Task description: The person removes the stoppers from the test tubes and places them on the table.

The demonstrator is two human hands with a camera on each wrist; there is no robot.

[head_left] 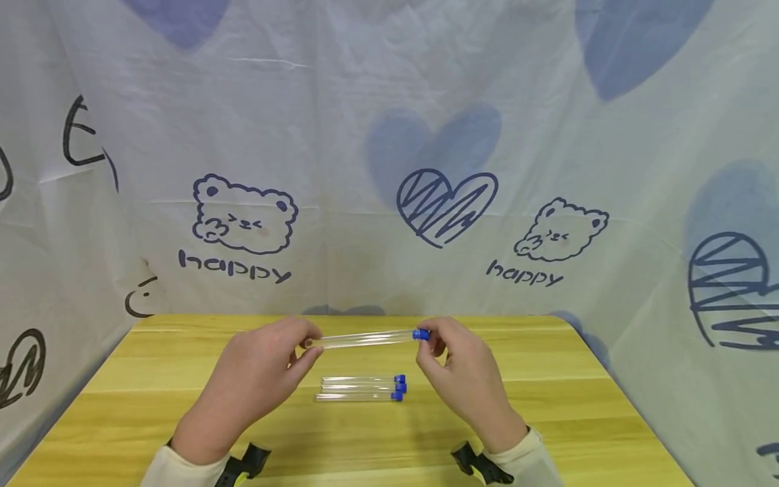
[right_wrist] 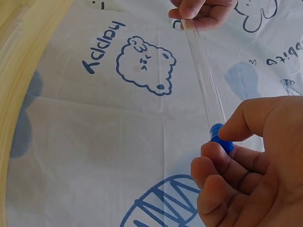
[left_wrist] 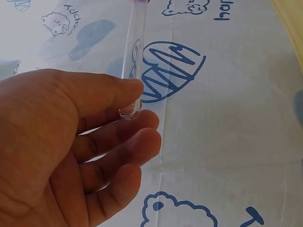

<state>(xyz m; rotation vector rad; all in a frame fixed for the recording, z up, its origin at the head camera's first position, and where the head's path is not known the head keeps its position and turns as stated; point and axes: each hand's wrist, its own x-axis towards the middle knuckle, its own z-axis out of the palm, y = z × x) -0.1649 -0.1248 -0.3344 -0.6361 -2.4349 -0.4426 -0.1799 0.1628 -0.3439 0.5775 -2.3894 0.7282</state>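
Observation:
Between my two hands a clear test tube (head_left: 368,339) is held up nearly level above the table. My left hand (head_left: 262,372) pinches its rounded closed end between thumb and forefinger, the other fingers loosely bent, as the left wrist view shows. At the opposite end, my right hand (head_left: 465,375) pinches the blue cap (right_wrist: 220,137) with thumb and fingers. The cap sits on the tube's mouth. Below, three more clear test tubes (head_left: 358,388) with blue caps lie side by side on the wooden table (head_left: 341,443), caps to the right.
A white cloth (head_left: 341,135) with blue hearts, bear drawings and "happy" lettering hangs behind the table and at both sides. The table's back edge runs just beyond the hands. Black straps (head_left: 243,465) circle both wrists at the sleeves.

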